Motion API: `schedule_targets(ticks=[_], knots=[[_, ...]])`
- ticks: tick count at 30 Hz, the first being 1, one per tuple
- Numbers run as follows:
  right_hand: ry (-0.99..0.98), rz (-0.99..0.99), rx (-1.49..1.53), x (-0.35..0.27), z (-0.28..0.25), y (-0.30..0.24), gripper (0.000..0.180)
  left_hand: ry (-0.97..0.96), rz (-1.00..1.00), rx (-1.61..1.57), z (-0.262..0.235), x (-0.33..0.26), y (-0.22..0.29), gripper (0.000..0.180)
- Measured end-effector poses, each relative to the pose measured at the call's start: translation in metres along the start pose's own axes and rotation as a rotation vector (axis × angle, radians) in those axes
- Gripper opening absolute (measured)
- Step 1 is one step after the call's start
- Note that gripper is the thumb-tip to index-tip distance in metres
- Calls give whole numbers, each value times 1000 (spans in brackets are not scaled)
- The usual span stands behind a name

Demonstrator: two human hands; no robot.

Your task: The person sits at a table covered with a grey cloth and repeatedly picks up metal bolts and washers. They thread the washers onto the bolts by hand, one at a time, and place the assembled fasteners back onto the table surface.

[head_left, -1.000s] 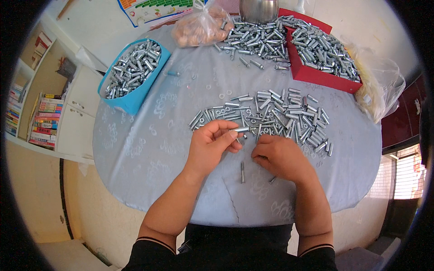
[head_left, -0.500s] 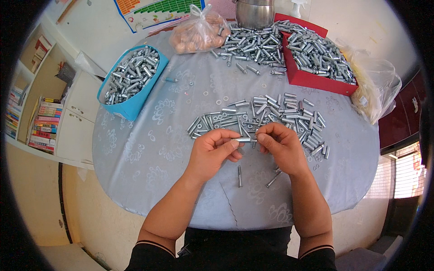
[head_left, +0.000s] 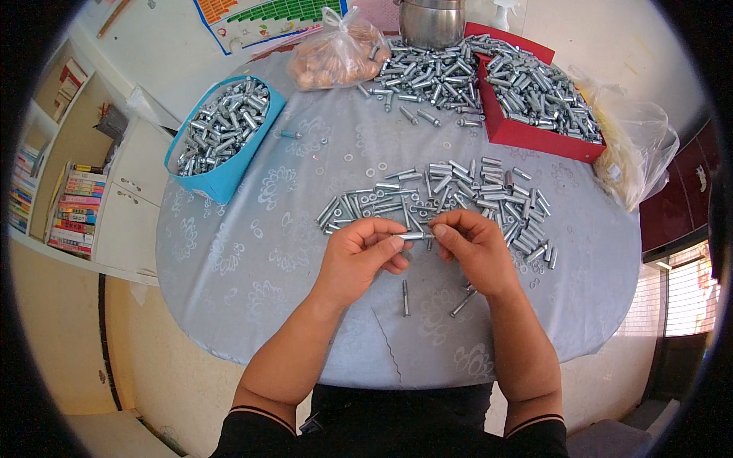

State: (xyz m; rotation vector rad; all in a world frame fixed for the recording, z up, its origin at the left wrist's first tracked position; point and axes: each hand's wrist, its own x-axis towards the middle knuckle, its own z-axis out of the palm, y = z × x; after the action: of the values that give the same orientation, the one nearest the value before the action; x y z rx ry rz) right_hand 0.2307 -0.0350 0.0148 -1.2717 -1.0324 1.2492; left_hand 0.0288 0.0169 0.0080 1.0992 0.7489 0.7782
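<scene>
Between my two hands, over the near side of the loose hardware, a shiny metal sleeve anchor bolt (head_left: pixel 413 237) lies roughly level. Its sleeve is pinched between the thumb and fingers of my left hand (head_left: pixel 353 256). At the bolt's right end, the thumb and forefinger of my right hand (head_left: pixel 477 246) close on the tip; any small part under them is hidden. Just beyond the hands spread loose bolts (head_left: pixel 353 204), washers and metal sleeves (head_left: pixel 525 217). Nearer to me, one bolt (head_left: pixel 405 299) rests on the cloth and another bolt (head_left: pixel 463 304) lies beside my right wrist.
A blue bin (head_left: pixel 220 185) full of anchor bolts stands far left. Far right is a filled red box (head_left: pixel 534 143), with a heap of anchor bolts (head_left: pixel 427 72) beside it. Behind are a knotted bag (head_left: pixel 330 67), a metal pot (head_left: pixel 431 24) and a clear plastic bag (head_left: pixel 637 156).
My right fingers have shifted very slightly at the bolt's end. My left hand and everything on the table look the same.
</scene>
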Motion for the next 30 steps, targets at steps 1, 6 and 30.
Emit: schedule_targets(ticks=[1, 6, 30], knots=[[3, -3, -2, 0, 0, 1, 12, -2, -6, -1, 0, 0, 0, 19], [14, 9, -16, -1, 0, -1, 13, 12, -15, -11, 3, -1, 2, 20], [-4, -79, 47, -2, 4, 6, 17, -68, -79, -27, 2, 2, -5, 22]])
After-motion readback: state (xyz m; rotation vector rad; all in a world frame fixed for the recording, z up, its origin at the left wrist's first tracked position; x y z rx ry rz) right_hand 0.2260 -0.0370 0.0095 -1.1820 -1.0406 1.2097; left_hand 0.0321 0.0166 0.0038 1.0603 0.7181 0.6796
